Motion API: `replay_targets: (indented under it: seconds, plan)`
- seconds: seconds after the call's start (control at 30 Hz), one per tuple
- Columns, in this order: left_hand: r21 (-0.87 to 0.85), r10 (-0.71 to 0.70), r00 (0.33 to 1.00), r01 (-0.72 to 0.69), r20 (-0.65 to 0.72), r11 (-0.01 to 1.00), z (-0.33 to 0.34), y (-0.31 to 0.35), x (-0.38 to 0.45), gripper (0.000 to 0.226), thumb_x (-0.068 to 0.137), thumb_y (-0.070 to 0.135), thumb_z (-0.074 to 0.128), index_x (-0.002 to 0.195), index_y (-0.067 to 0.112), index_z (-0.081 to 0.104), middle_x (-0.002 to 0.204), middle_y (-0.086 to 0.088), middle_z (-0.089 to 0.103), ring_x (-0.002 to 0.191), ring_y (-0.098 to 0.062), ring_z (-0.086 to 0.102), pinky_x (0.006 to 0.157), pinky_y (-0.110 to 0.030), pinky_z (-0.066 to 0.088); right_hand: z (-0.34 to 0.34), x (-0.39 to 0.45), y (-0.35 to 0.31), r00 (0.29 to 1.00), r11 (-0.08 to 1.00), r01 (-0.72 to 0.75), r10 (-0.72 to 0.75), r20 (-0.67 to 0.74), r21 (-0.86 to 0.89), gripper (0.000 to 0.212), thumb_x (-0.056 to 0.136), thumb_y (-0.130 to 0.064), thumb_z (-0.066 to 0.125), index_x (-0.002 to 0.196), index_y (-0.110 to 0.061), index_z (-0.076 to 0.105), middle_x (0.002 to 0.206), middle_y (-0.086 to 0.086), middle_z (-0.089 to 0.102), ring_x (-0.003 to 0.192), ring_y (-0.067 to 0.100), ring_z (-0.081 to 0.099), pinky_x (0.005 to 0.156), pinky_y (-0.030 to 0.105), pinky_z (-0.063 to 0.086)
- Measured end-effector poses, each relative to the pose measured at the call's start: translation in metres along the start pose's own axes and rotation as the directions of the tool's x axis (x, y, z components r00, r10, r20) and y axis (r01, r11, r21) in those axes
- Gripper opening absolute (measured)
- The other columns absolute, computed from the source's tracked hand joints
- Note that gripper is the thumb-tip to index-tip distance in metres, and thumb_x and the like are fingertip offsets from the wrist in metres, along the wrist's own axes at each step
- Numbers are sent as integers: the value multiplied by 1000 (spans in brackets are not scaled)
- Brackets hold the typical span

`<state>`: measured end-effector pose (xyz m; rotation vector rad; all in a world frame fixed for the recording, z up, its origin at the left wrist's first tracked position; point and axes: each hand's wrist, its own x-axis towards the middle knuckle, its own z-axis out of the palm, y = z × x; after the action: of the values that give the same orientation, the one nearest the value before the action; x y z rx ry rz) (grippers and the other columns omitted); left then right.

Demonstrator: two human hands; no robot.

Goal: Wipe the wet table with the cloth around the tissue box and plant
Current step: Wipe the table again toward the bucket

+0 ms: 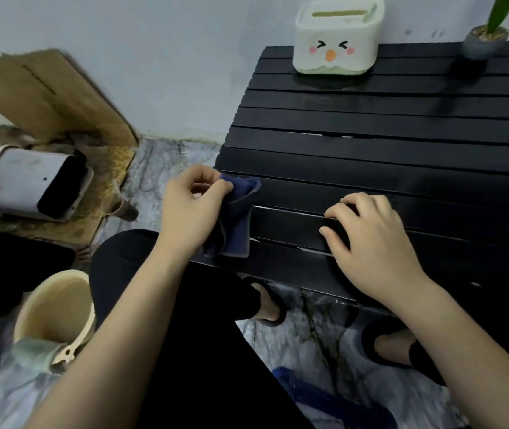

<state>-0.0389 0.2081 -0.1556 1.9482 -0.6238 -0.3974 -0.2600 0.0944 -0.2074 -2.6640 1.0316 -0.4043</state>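
A black slatted table (402, 125) fills the right half of the view. At its near left corner my left hand (189, 209) pinches a dark blue cloth (235, 218), which hangs bunched over the table's edge. My right hand (371, 243) rests on a near slat with its fingers curled over the slat's edge. A white tissue box (337, 41) with a cartoon face stands at the far edge by the wall. A small grey pot holding a green plant (485, 41) stands at the far right corner.
A cream bucket (56, 317) sits on the floor at lower left. A grey tray-like object (27, 184) and cardboard (52, 94) lie further left by the wall. My legs and sandalled feet (398, 345) are under the table's near edge on the marble floor.
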Motion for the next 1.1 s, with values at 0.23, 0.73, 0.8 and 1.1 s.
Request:
replay_targets:
  seconds: [0.23, 0.73, 0.8, 1.1]
  plan:
    - [-188, 76, 983, -44, 168, 981, -15, 35, -6, 9, 86, 18, 56, 78, 19, 53, 72, -7, 45, 69, -20, 43, 60, -33, 33, 1, 2, -1, 1000, 1000, -6, 6, -22, -28, 21, 89, -31, 64, 105, -17, 65, 112, 6, 59, 105, 30, 50, 83, 43, 44]
    - [720, 142, 984, -178, 111, 671, -14, -38, 22, 29, 96, 32, 58, 123, 22, 55, 104, -4, 64, 90, -27, 60, 68, -36, 42, 5, 0, -1, 999, 999, 1, -3, -32, -47, 19, 92, -30, 60, 105, -17, 64, 112, 5, 58, 105, 29, 49, 82, 41, 43]
    - [786, 324, 940, -276, 102, 553, -10, -36, 15, 37, 95, 26, 58, 129, 14, 55, 120, -11, 60, 106, -35, 57, 75, -44, 47, 6, 0, -1, 999, 999, -2, 0, -32, -49, 19, 92, -31, 60, 106, -17, 63, 113, 5, 58, 105, 29, 49, 82, 41, 43]
    - [675, 151, 869, -465, 470, 573, 32, -53, -29, 79, 99, 62, 14, 158, 11, -1, 167, -5, -5, 153, -17, -13, 125, -45, -4, 9, 0, -4, 999, 997, 1, -5, -53, -76, 21, 92, -31, 60, 107, -16, 61, 113, 7, 57, 105, 29, 48, 82, 42, 43]
